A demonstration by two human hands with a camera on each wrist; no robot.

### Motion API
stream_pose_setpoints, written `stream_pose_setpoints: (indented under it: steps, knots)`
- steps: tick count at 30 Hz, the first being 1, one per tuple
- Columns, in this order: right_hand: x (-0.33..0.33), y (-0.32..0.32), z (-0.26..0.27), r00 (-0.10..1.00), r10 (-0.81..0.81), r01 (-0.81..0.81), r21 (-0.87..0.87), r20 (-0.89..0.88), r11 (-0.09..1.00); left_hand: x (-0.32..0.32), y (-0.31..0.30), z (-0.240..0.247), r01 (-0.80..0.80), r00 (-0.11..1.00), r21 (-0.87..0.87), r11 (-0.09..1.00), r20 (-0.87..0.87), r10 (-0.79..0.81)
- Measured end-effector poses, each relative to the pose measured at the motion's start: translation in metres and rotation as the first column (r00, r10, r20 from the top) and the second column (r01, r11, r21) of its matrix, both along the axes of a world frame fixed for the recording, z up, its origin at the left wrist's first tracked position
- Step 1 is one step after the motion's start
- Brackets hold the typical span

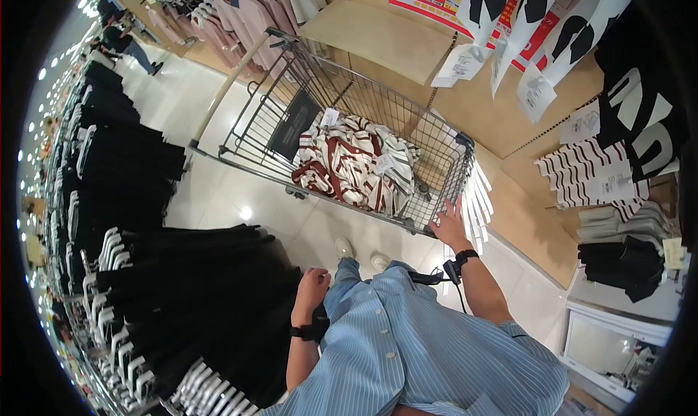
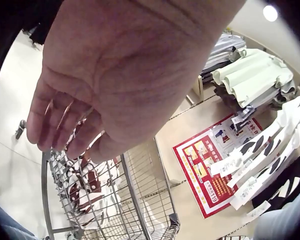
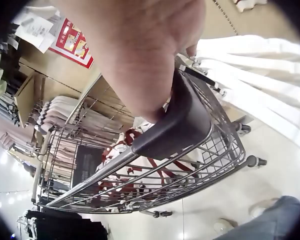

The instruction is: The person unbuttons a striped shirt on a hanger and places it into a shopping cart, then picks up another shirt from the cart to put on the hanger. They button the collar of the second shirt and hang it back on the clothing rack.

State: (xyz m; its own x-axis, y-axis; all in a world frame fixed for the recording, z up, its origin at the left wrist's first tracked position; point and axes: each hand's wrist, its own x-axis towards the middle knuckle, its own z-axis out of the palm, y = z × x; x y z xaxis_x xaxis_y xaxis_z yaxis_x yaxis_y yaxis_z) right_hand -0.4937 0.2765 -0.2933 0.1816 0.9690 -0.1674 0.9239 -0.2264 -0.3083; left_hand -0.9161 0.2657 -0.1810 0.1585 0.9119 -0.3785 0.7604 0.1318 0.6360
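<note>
My right hand [image 1: 451,228] is at the near end of a metal shopping cart [image 1: 240,165], gripping its rim beside the black plastic corner piece [image 3: 177,122]. In the right wrist view the thumb reaches over the inner side of that corner, and the other fingers are mostly hidden. A heap of white and dark red striped clothes [image 1: 349,161] with paper tags lies inside the basket. My left hand [image 1: 313,289] hangs beside my body, fingers loosely curled, with nothing in it. The left wrist view shows its bare palm, overlapping the cart beyond.
Racks of black garments [image 1: 203,292] on white hangers stand close on the left. Along the right, wooden shelving [image 1: 480,118] holds tagged hanging shirts and folded striped clothes [image 1: 592,172]. White hangers [image 3: 260,75] jut out by the cart's end. Another person [image 1: 127,45] stands far down the aisle.
</note>
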Motion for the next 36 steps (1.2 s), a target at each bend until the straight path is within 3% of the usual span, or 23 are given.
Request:
stream_pose_setpoints:
  steps: [3,8,12,15,16,23,24,27,28,31,32,35,36]
  knots:
    - [-0.001,0.001,-0.004,0.999,-0.016,0.018,0.052,-0.045,0.998,-0.019,0.039,0.000,0.029,0.999,-0.008,1.000,0.043,-0.029]
    - [-0.004,0.018,-0.008,0.982,-0.181,0.183,0.058,-0.048,0.981,-0.053,0.099,-0.012,0.102,0.992,0.027,0.994,0.071,-0.103]
    - [-0.030,0.015,-0.003,0.944,-0.330,0.320,0.211,0.014,0.924,-0.059,0.141,-0.015,0.156,0.982,0.077,0.985,0.097,-0.163]
    - [-0.044,0.011,-0.002,0.960,-0.278,0.279,0.056,-0.030,0.959,-0.053,0.164,-0.020,0.136,0.971,0.158,0.978,0.175,-0.163]
    - [-0.048,0.011,0.008,0.981,-0.186,0.190,-0.072,0.059,0.979,-0.050,0.173,-0.029,0.127,0.966,0.180,0.975,0.201,-0.162]
    - [-0.047,0.013,0.000,0.984,-0.111,0.120,-0.064,0.138,0.991,-0.002,0.235,-0.048,0.029,0.951,0.197,0.980,0.297,-0.088]
    - [-0.049,0.012,-0.008,0.986,-0.117,0.120,-0.019,0.117,0.993,0.007,0.245,-0.042,0.013,0.946,0.173,0.985,0.318,-0.068]
    - [-0.050,0.013,-0.016,0.984,-0.144,0.162,-0.181,0.108,0.970,0.019,0.274,-0.054,0.073,0.951,0.131,0.989,0.290,-0.109]
    - [-0.052,0.012,-0.016,0.979,-0.138,0.155,-0.114,0.148,0.981,0.021,0.285,-0.062,0.118,0.960,0.086,0.989,0.244,-0.136]
    - [-0.053,0.014,-0.019,0.974,-0.148,0.177,-0.171,0.169,0.969,0.026,0.314,-0.089,0.191,0.966,-0.063,0.980,0.191,-0.176]
    - [-0.052,0.018,-0.019,0.971,-0.159,0.188,-0.161,0.176,0.969,0.027,0.322,-0.092,0.134,0.976,-0.278,0.951,0.205,-0.078]
    - [-0.059,0.016,-0.020,0.967,-0.189,0.216,-0.161,0.168,0.963,0.025,0.350,-0.132,0.053,0.884,-0.543,0.838,0.415,0.213]
    - [-0.060,0.015,-0.022,0.967,-0.203,0.228,-0.164,0.154,0.960,0.032,0.349,-0.112,0.032,0.857,-0.528,0.849,0.451,0.248]
